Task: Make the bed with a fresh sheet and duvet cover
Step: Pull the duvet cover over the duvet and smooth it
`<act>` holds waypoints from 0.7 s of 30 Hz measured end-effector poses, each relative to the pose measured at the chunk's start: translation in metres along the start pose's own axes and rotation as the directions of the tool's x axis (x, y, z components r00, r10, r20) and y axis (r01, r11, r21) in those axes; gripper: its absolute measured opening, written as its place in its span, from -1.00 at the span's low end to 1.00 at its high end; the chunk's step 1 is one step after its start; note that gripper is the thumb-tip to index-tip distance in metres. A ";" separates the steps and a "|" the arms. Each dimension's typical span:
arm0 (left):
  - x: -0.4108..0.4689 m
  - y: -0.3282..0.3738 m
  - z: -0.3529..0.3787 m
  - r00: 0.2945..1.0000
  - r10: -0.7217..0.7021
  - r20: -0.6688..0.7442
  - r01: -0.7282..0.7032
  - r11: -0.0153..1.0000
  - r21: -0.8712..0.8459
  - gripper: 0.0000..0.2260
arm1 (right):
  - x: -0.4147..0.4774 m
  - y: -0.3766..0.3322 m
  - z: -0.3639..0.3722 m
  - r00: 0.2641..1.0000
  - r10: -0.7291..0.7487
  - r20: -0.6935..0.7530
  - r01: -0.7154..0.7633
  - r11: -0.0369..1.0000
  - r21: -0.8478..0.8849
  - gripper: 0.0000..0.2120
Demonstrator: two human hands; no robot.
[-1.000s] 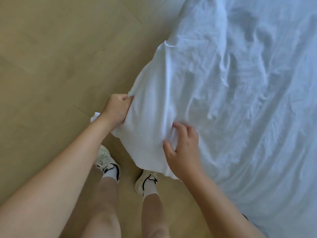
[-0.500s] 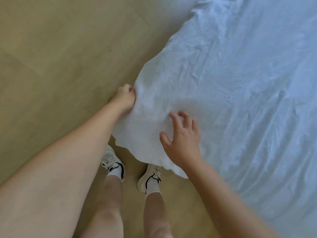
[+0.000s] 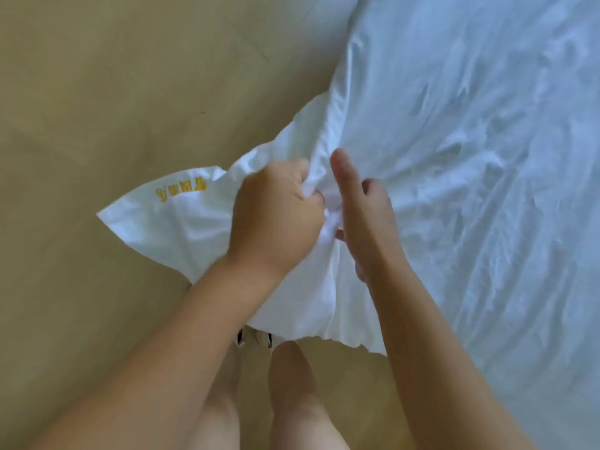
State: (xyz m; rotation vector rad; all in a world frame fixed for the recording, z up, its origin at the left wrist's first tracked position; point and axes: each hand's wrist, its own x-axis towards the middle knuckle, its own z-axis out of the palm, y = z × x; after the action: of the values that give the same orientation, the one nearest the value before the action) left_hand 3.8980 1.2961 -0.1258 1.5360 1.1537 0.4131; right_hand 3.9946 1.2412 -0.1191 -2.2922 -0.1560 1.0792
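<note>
A white, wrinkled sheet (image 3: 470, 164) covers the bed on the right and top of the view. Its near corner is lifted off the bed over the floor. My left hand (image 3: 276, 219) grips a bunch of this fabric in a fist. My right hand (image 3: 367, 219) is right beside it and pinches the same bunch with thumb and curled fingers, while its index finger points straight up. A loose corner flap (image 3: 168, 222) with yellow stitched lettering (image 3: 181, 192) sticks out to the left of my left hand.
Tan wooden floor (image 3: 113, 92) fills the left half of the view. My bare legs (image 3: 292, 394) and a white shoe (image 3: 255, 337) stand at the bed's corner, partly hidden under the hanging fabric.
Both hands have come together and bunched the sheet's corner. My right hand went from lying spread on the fabric to pinching it. The lettered corner flap now shows at the left.
</note>
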 end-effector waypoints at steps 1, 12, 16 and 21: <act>-0.006 0.005 0.009 0.999 0.047 0.025 -0.049 0.995 0.085 -0.63 | 0.005 -0.009 -0.002 0.999 0.049 0.001 -0.049 0.999 0.003 -0.44; 0.064 -0.007 0.006 0.939 -0.079 0.335 0.067 0.997 0.047 -0.50 | 0.031 -0.012 -0.024 0.999 0.040 -0.004 -0.039 0.981 0.188 -0.77; 0.103 -0.018 0.014 0.761 -0.419 0.494 0.418 0.900 0.119 -0.12 | 0.031 -0.008 -0.037 0.996 0.058 0.064 -0.066 0.988 0.137 -0.74; 0.095 0.019 0.002 0.782 -0.343 0.520 0.419 0.908 -0.030 -0.61 | 0.021 -0.007 -0.051 0.996 0.084 0.035 -0.090 0.957 0.274 -0.74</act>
State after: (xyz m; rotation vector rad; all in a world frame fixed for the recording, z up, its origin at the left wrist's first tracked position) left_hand 3.9518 1.3757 -0.1388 1.1413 0.9549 -0.1804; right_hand 4.0469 1.2307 -0.1045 -2.0523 0.0836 1.0971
